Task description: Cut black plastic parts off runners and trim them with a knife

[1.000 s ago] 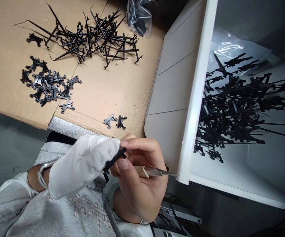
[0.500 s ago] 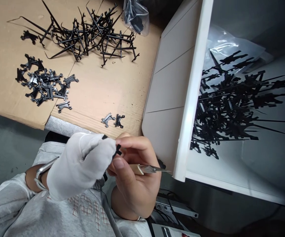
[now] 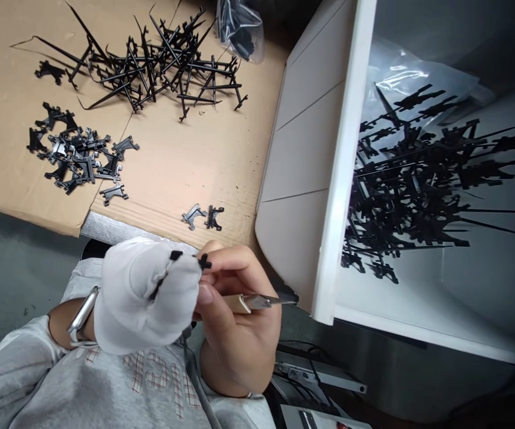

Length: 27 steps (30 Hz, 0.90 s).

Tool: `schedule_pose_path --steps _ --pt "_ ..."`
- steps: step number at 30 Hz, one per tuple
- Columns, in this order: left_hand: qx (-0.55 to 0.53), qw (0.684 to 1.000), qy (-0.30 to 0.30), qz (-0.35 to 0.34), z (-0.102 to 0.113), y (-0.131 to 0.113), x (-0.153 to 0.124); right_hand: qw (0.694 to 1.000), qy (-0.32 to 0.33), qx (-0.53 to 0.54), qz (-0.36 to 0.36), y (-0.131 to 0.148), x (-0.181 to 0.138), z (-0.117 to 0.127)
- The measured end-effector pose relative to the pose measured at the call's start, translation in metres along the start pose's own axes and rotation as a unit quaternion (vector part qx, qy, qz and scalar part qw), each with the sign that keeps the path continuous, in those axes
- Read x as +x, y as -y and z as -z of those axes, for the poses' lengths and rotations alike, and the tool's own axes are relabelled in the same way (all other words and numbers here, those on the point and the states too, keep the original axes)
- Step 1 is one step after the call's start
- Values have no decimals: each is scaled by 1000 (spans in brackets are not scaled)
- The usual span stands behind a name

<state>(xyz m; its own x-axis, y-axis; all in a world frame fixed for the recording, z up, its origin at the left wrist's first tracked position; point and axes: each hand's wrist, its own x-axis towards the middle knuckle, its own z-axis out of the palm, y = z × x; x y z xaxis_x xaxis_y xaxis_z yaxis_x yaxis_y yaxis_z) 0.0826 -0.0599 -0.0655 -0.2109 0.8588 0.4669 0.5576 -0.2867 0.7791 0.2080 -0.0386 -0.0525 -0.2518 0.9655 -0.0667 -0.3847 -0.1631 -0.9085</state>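
My left hand (image 3: 150, 298), in a white glove, is closed around a small black plastic part (image 3: 205, 262). One end of that part pokes out between the glove and my other hand; the rest is mostly hidden by the glove. My bare right hand (image 3: 243, 322) grips a craft knife (image 3: 239, 304) with a beige handle. The knife's pointed blade faces right, away from the part. Thumb and forefinger of my right hand come up against the part's exposed end. Beyond my hands, two black brackets (image 3: 214, 217) lie near the cardboard's front edge.
A pile of black brackets (image 3: 83, 155) lies on the cardboard-covered table (image 3: 168, 173). Behind it is a tangle of thin black sticks (image 3: 150, 71), beside a clear plastic bag (image 3: 240, 36). At right, a white bin (image 3: 324, 256) holds many black parts (image 3: 409, 185).
Both hands have shifted slightly left, and the gloved left hand has rolled, showing more of the black part between its fingers. The knife remains in my right hand.
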Motion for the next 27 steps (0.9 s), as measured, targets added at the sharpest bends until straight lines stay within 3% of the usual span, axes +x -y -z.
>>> schedule_pose_path --steps 4,7,9,13,15,16,19,21,23,27 --pt "-153 983 85 56 4 -5 16 1000 8 10 7 -2 0 0" --pt "-145 983 103 51 5 -5 18 1000 17 13 11 -4 0 0" --pt "-92 991 93 14 7 0 16 1000 15 16 5 -5 2 2" --pt "153 984 44 -80 22 30 24 1000 -6 12 -10 -6 7 9" --pt "266 963 32 -26 37 50 37 999 -11 35 -39 -10 5 13" --pt "321 946 33 35 45 59 44 996 -11 53 -72 -13 3 16" --pt "456 866 121 165 66 75 63 969 12 125 -212 -30 -11 21" --pt "509 824 179 173 73 77 71 946 28 161 -279 -45 -23 22" --pt "526 812 186 169 77 75 75 940 22 172 -295 -61 -37 20" --pt "514 820 187 171 79 67 81 926 -7 197 -322 -90 -62 14"
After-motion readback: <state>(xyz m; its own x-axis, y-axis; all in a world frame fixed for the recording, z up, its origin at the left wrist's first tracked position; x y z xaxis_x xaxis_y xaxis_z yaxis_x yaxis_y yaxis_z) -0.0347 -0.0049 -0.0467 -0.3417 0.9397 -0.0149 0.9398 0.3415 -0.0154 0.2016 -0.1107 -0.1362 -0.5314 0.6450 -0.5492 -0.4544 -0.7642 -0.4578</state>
